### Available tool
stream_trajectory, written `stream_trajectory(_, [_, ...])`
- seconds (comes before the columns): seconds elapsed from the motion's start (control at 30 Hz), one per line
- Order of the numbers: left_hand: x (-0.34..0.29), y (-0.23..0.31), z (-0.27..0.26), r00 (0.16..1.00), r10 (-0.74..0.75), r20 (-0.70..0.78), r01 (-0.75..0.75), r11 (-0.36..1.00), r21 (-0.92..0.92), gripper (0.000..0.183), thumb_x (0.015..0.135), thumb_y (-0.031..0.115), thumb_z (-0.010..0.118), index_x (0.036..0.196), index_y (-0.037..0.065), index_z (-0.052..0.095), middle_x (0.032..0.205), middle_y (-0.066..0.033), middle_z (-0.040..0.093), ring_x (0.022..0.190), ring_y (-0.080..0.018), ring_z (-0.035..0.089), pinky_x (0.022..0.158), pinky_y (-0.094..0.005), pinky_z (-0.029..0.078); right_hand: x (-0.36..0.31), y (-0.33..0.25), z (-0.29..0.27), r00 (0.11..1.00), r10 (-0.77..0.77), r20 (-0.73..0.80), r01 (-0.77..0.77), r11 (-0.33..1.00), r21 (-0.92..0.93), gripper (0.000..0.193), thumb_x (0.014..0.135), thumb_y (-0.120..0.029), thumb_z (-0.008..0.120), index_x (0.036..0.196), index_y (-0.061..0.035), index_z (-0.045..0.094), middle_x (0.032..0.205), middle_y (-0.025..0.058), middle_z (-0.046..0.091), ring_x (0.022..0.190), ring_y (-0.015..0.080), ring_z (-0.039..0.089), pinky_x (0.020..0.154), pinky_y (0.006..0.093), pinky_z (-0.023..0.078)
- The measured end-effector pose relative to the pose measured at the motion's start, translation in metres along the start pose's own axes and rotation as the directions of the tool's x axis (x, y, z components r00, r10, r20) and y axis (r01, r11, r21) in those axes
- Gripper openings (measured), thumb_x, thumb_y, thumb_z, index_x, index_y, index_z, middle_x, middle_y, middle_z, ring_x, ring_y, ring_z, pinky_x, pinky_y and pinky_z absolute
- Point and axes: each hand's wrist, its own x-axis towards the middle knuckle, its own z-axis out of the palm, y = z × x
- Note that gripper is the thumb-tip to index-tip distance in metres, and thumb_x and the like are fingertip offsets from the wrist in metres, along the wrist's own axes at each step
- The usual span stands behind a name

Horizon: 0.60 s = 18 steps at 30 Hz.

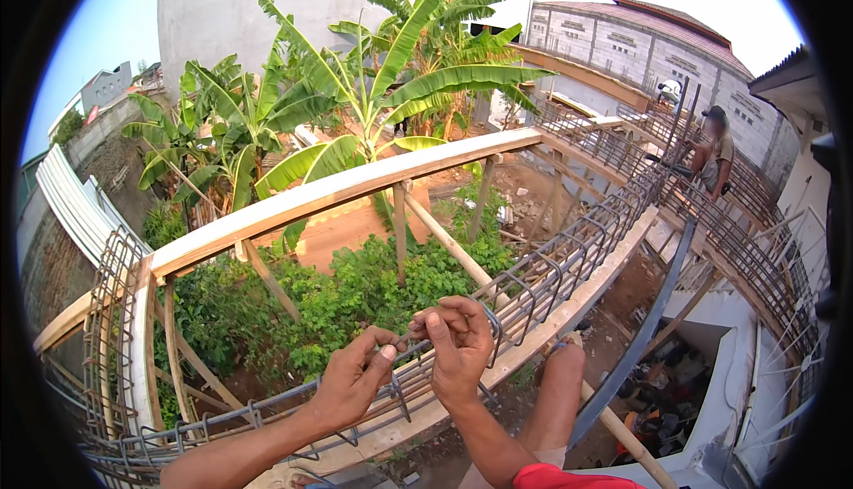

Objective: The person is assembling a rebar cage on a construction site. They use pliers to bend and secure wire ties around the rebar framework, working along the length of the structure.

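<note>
In front of me a long cage of steel reinforcing bars (551,262) with bent stirrups runs diagonally above a timber plank. My left hand (357,373) is over its top bars, thumb and fingers pinched together. Close beside it, my right hand (455,347) is closed, with its fingers curled and thumb raised. The fingertips of both hands nearly meet at a top bar. Whatever is between them is too small or hidden to name. A bent stirrup (494,333) stands just right of my right hand. My bare leg (560,391) shows below the cage.
A pale timber beam (346,187) on wooden props (399,231) crosses beyond. Another rebar cage (111,338) stands at left. On the right, a person (713,156) sits among more bars. Green plants (355,285) grow below, and a dark curved strip (635,347) hangs at right.
</note>
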Motion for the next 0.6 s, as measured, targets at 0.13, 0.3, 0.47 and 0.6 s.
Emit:
stream_trajectory(0.13, [-0.001, 0.002, -0.006, 0.997, 0.064, -0.042, -0.060, 0.994, 0.091, 0.026, 0.112, 0.026, 0.053, 0.116, 0.003, 0.063, 0.066, 0.0040, 0.049, 0.058, -0.0039, 0.042, 0.053, -0.0250, 0.034, 0.002, 0.005, 0.000, 0.996, 0.077, -0.034, -0.073, 0.991, 0.108, 0.024, 0.100, -0.004, 0.069, 0.120, 0.0006, 0.056, 0.093, 0.0162, 0.075, 0.079, 0.0180, 0.073, 0.070, 0.0297, 0.062])
stream_trajectory(0.3, [0.000, 0.001, -0.010, 0.988, 0.048, -0.148, -0.024, 0.987, 0.158, 0.026, 0.108, 0.023, 0.060, 0.110, -0.001, 0.070, 0.067, 0.0027, 0.055, 0.062, -0.0039, 0.045, 0.055, -0.0253, 0.036, 0.000, 0.009, -0.001, 0.996, 0.087, -0.011, -0.086, 0.995, 0.058, 0.017, 0.100, -0.006, 0.070, 0.112, 0.0021, 0.062, 0.092, 0.0168, 0.076, 0.078, 0.0180, 0.074, 0.070, 0.0300, 0.062])
stream_trajectory(0.47, [0.000, 0.000, -0.010, 0.977, 0.065, -0.201, -0.026, 0.980, 0.195, 0.023, 0.105, 0.018, 0.063, 0.110, -0.004, 0.072, 0.069, 0.0011, 0.057, 0.064, -0.0054, 0.045, 0.055, -0.0277, 0.037, -0.008, 0.009, 0.001, 0.996, 0.084, 0.014, -0.082, 0.991, -0.105, 0.024, 0.104, -0.013, 0.066, 0.120, 0.0055, 0.065, 0.094, 0.0174, 0.075, 0.081, 0.0197, 0.074, 0.075, 0.0316, 0.063])
stream_trajectory(0.6, [0.000, 0.001, -0.010, 0.978, 0.094, -0.188, -0.046, 0.968, 0.245, 0.024, 0.105, 0.019, 0.063, 0.109, -0.003, 0.072, 0.069, 0.0001, 0.058, 0.064, -0.0057, 0.048, 0.055, -0.0273, 0.039, -0.014, 0.007, 0.004, 1.000, 0.019, -0.004, -0.020, 0.987, -0.158, 0.029, 0.106, -0.016, 0.064, 0.123, 0.0073, 0.065, 0.102, 0.0183, 0.074, 0.087, 0.0212, 0.074, 0.078, 0.0326, 0.063])
